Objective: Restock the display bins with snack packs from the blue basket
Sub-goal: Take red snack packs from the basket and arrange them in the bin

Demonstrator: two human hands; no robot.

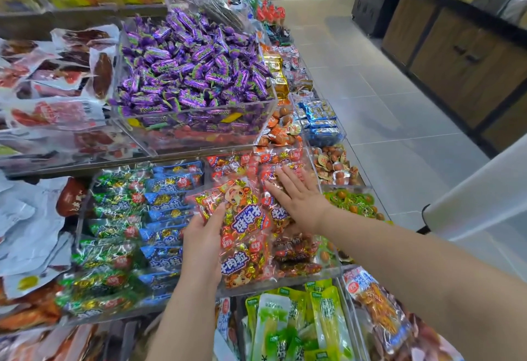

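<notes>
left hand (204,235) grips a red snack pack (241,212) over the clear bin (299,279); right hand (296,198), fingers spread flat, presses the packs (242,266) inside.

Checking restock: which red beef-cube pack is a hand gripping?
The tilted top pack, held by the left hand; the right hand lies flat on others.

Bright, even light; glare on purple candy wrappers (188,70); fisheye bending at edges; corners soft.

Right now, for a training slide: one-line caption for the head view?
Left hand holds a red beef-cube pack; right hand presses packs in the clear bin.
</notes>
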